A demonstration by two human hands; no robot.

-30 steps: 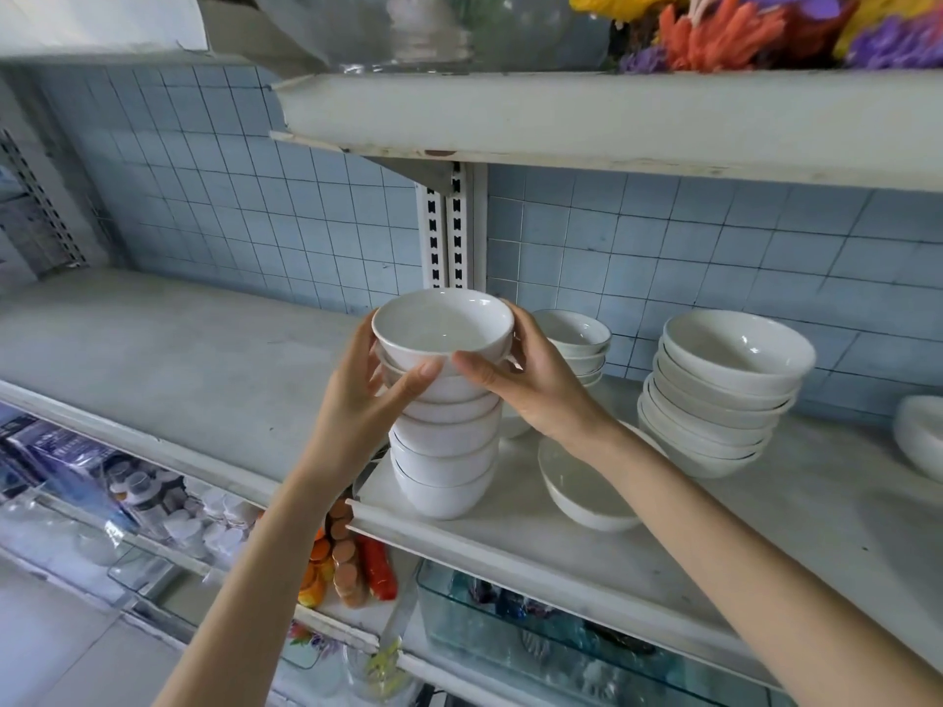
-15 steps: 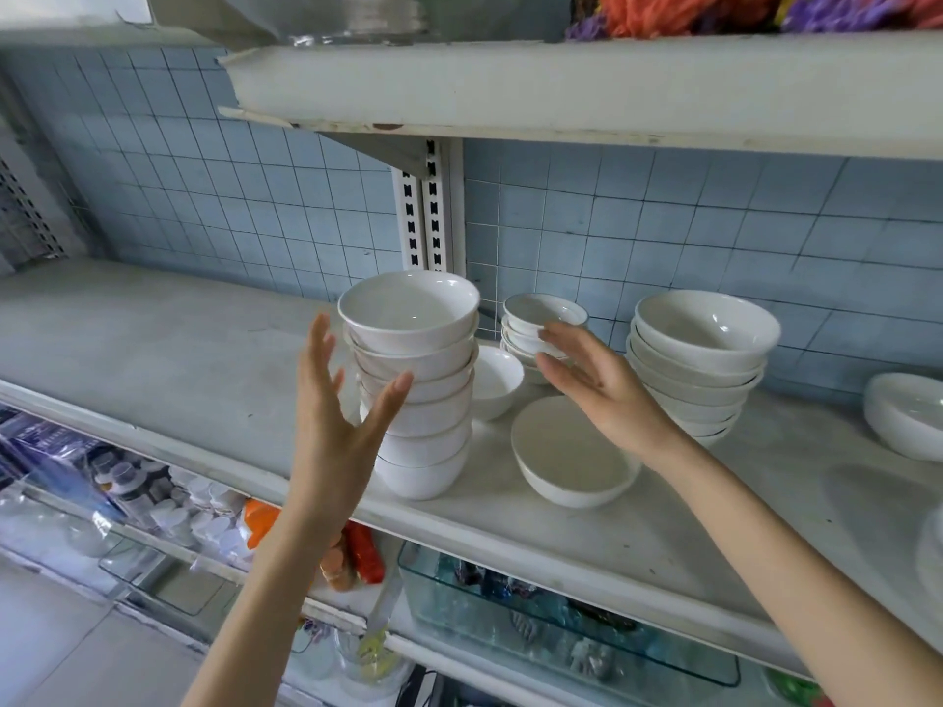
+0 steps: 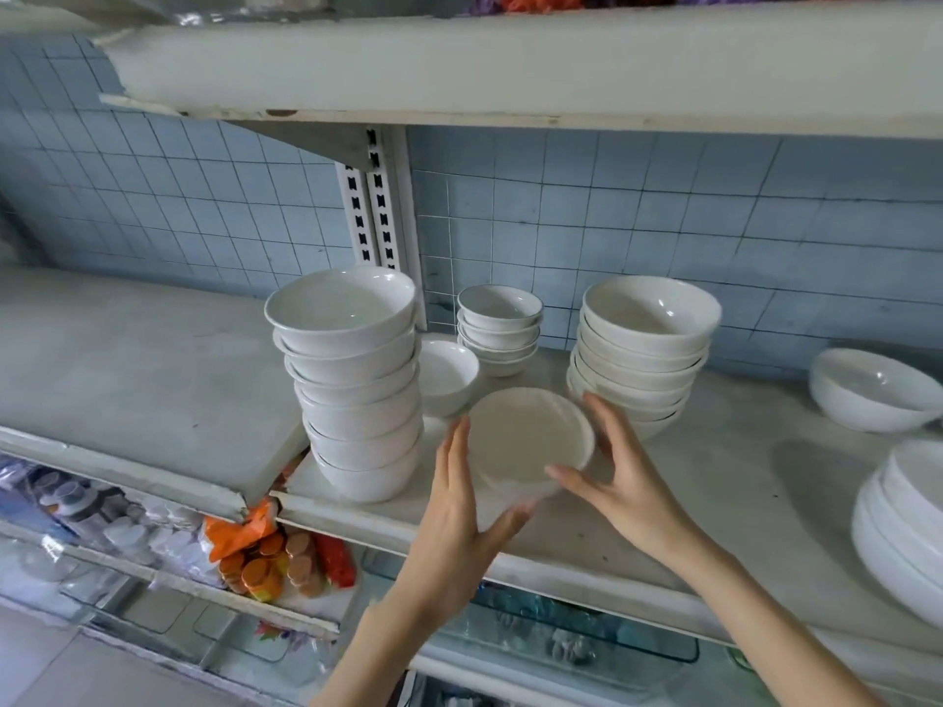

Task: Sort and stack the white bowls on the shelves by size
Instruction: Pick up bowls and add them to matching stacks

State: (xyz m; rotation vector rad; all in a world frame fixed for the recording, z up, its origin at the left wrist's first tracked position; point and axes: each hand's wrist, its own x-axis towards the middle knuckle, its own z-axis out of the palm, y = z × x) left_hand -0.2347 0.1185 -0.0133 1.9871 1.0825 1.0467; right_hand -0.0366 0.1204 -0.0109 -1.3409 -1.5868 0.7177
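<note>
A shallow white bowl (image 3: 525, 436) sits at the middle of the shelf (image 3: 714, 507), tipped a little toward me. My left hand (image 3: 459, 507) lies with straight fingers against its left side, thumb under the near edge. My right hand (image 3: 620, 482) grips its right rim between thumb and fingers. To the left stands a tall stack of medium bowls (image 3: 357, 390). Behind are one small bowl (image 3: 449, 369) and a short stack of small bowls (image 3: 500, 324). A stack of large bowls (image 3: 643, 349) stands just behind my right hand.
A single wide bowl (image 3: 872, 390) and a pile of plates (image 3: 903, 528) occupy the shelf's right end. An upper shelf (image 3: 510, 68) hangs overhead, a slotted upright (image 3: 375, 206) stands behind the tall stack. Packaged goods (image 3: 265, 553) fill the shelf below.
Both hands left the tall stack of medium bowls and moved right and down to the shallow bowl, closing in on its two sides. My view has shifted rightward.
</note>
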